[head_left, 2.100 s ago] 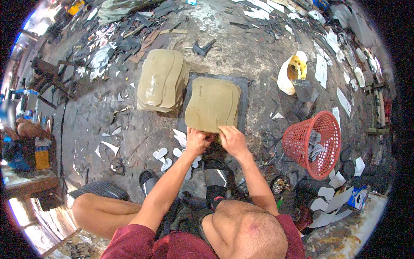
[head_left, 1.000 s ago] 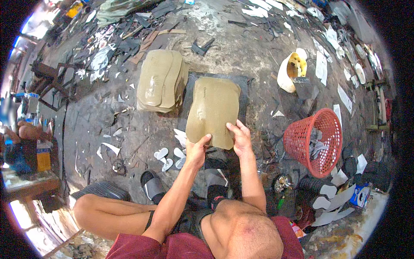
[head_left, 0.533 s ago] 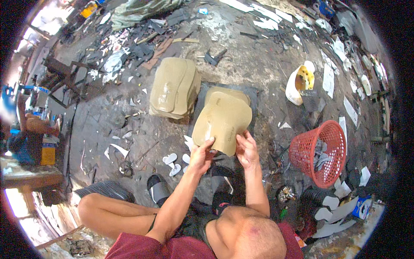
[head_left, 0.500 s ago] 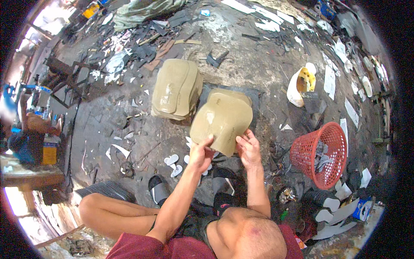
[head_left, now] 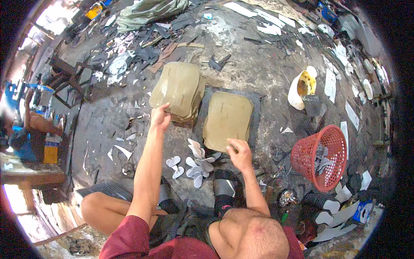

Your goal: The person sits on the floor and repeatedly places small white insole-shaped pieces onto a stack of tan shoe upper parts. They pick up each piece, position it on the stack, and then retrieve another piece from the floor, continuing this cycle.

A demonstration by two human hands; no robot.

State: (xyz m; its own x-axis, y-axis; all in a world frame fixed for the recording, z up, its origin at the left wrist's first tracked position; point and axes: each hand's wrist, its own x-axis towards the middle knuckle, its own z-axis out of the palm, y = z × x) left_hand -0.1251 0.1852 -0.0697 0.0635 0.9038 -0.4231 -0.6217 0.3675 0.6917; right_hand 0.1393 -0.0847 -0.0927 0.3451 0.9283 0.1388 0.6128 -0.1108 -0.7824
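Observation:
Two stacks of thin, flexible tan sheets with rounded corners lie on the floor before me. My left hand (head_left: 160, 118) grips the near edge of the top sheet on the left stack (head_left: 176, 88), thumb on top. That stack is thicker, its layers slightly offset. My right hand (head_left: 240, 153) has its fingers bent at the near right corner of the right stack (head_left: 227, 118), pinching the sheet edge there. A dark square mat (head_left: 256, 114) lies beneath the right stack. Small pale sole-shaped pieces (head_left: 197, 166) are heaped between my arms, near my feet.
A red perforated plastic basket (head_left: 319, 157) lies tilted at the right with grey scraps inside. Beyond it is a cut white container (head_left: 297, 93) with yellowish residue. A dark metal frame (head_left: 75, 82) stands at the left. White and black offcuts litter the floor.
The glossy sheet both hands held over the right stack has moved left onto the left stack with my left hand. My right hand stays by the right stack, which now lies flat in view.

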